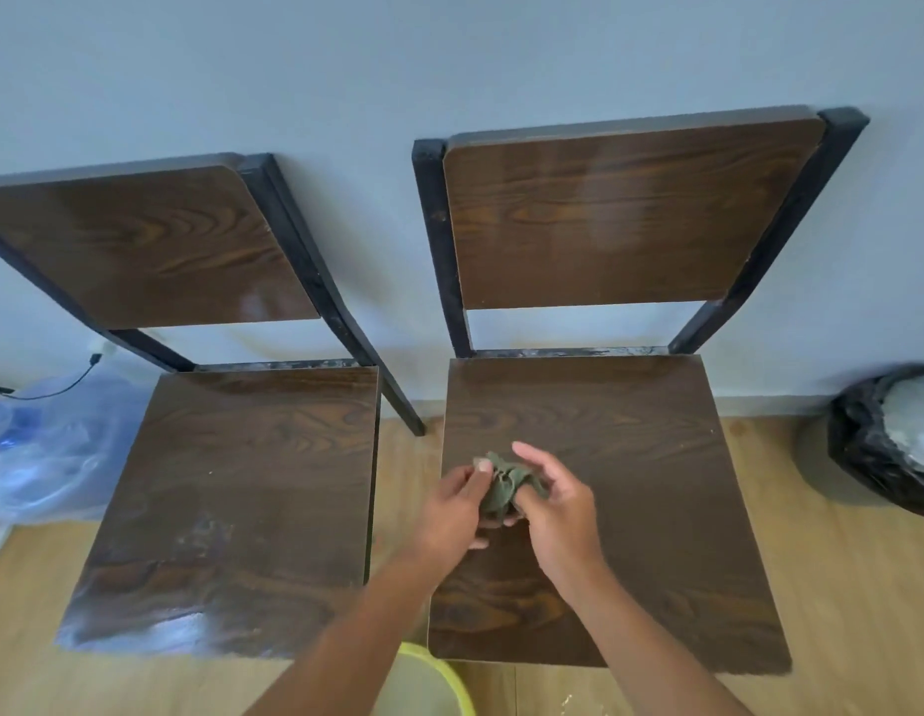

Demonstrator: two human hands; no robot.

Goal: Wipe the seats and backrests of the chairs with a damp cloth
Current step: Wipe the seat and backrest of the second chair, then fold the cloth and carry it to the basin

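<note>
Both my hands bunch the cloth over the right chair's seat.

My left hand (457, 509) and right hand (558, 509) each have their grip clamped on the crumpled green cloth (503, 485), held above the front left part of the right chair (594, 488). I see the left chair (232, 509) just beside that chair, a yellow bucket (428, 684) below its front edge, and a black bag (888, 441) to its right.

No text, label, brand, number or sign can be read anywhere here (the two wooden chairs, the pale wall and the bags on the floor all show bare, unmarked surfaces).
</note>
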